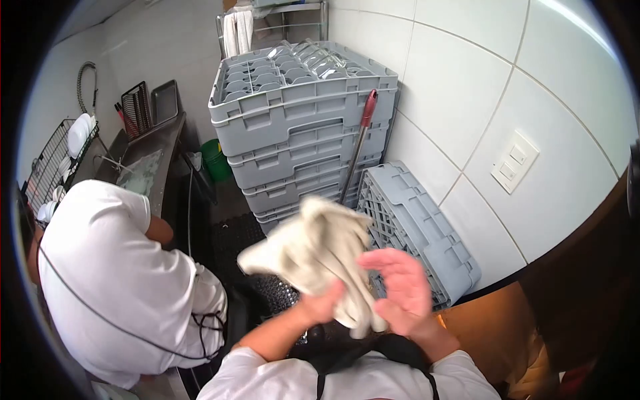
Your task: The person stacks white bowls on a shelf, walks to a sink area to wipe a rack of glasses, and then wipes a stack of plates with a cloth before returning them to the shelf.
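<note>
A cream-coloured cloth (313, 247) is bunched up in front of my chest, its upper part blurred by motion. My left hand (324, 303) grips it from below, with part of the fingers hidden by the folds. Beside the cloth's right edge is my right hand (404, 292), its palm showing and its thumb and fingers apart. It is close to the cloth, but whether they touch is hard to tell.
Stacked grey glass racks (300, 123) stand ahead, the top one holding glasses. A red-handled pole (360, 143) leans there. Another grey rack (427, 227) tilts against the tiled wall. At left, a person in a white shirt (127, 273) stands by a metal sink (140, 175).
</note>
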`<state>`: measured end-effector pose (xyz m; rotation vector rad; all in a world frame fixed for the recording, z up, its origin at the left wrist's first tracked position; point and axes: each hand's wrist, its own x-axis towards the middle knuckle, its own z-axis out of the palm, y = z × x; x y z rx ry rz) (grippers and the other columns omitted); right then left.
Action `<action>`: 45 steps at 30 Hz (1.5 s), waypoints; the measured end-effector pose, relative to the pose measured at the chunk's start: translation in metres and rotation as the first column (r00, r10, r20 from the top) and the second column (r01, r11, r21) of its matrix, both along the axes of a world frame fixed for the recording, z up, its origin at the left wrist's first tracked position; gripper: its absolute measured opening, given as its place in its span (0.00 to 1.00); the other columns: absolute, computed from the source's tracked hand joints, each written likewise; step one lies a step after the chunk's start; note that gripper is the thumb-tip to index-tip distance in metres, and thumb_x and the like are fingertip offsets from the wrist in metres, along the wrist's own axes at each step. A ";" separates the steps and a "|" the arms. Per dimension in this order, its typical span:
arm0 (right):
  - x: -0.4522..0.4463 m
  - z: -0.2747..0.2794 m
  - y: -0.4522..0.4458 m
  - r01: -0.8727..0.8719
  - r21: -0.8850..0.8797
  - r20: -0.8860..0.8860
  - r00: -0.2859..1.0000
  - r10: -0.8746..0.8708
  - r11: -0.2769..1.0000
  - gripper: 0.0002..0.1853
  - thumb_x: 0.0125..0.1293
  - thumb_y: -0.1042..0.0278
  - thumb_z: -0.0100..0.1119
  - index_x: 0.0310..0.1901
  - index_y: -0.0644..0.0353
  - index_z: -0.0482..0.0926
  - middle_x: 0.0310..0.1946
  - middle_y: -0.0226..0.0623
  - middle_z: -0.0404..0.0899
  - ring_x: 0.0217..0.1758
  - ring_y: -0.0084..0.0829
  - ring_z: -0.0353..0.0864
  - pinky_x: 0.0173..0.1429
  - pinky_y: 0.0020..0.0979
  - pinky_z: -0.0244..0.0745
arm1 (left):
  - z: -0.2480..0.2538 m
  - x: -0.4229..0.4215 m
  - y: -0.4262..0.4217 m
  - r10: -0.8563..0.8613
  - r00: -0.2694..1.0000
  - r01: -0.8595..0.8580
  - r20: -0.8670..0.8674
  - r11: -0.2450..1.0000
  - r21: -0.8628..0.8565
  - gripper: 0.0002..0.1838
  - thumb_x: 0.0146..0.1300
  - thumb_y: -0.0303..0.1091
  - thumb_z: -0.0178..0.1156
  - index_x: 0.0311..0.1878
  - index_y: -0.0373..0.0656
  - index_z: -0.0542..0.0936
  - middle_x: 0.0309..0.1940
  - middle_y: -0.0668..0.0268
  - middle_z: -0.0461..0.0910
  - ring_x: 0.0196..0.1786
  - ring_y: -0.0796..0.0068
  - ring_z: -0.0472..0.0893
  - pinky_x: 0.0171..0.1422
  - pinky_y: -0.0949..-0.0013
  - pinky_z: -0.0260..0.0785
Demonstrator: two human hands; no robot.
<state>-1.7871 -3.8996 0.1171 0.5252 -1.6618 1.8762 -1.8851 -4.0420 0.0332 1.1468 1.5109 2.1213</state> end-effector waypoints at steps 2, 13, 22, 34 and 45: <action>0.010 -0.009 0.022 -0.009 -0.028 -0.063 0.998 0.007 1.000 0.33 0.69 0.65 0.64 0.69 0.71 0.61 0.56 0.51 0.76 0.60 0.38 0.77 0.66 0.41 0.69 | 0.030 -0.055 -0.006 0.224 0.950 -0.264 0.216 0.947 0.182 0.39 0.73 0.63 0.45 0.63 0.29 0.69 0.42 0.50 0.80 0.37 0.62 0.83 0.44 0.65 0.78; 0.069 -0.139 0.078 0.196 -0.113 0.315 0.937 -0.152 0.974 0.52 0.63 0.21 0.47 0.54 0.79 0.75 0.43 0.52 0.81 0.47 0.39 0.82 0.57 0.39 0.75 | 0.349 -0.338 0.009 0.792 0.602 -0.741 -0.096 0.600 0.304 0.19 0.74 0.49 0.54 0.50 0.40 0.80 0.42 0.63 0.83 0.44 0.68 0.84 0.52 0.63 0.78; -0.005 -0.230 0.069 0.458 -0.209 0.504 0.807 -0.307 0.864 0.48 0.69 0.23 0.36 0.54 0.74 0.75 0.41 0.48 0.81 0.45 0.37 0.82 0.53 0.39 0.77 | 0.397 -0.594 -0.007 0.845 0.423 -0.871 -0.325 0.479 0.112 0.29 0.72 0.53 0.53 0.58 0.34 0.79 0.54 0.51 0.81 0.54 0.55 0.79 0.63 0.58 0.67; -0.095 -0.332 0.038 0.206 0.655 0.754 -0.114 -0.647 0.727 0.42 0.71 0.26 0.36 0.52 0.65 0.80 0.47 0.51 0.84 0.53 0.45 0.82 0.59 0.42 0.75 | 0.340 -0.849 0.083 0.490 -0.153 -0.876 -0.858 0.334 0.348 0.23 0.67 0.39 0.58 0.64 0.45 0.74 0.58 0.45 0.76 0.63 0.48 0.74 0.66 0.57 0.67; -0.101 -0.272 0.001 0.273 0.713 0.701 -0.246 -0.670 0.646 0.38 0.73 0.29 0.33 0.54 0.58 0.80 0.52 0.60 0.80 0.63 0.60 0.75 0.67 0.51 0.67 | 0.307 -0.840 0.161 -0.001 -0.604 -0.471 -0.797 0.807 0.356 0.21 0.55 0.30 0.60 0.53 0.60 0.76 0.54 0.65 0.70 0.50 0.62 0.78 0.42 0.62 0.82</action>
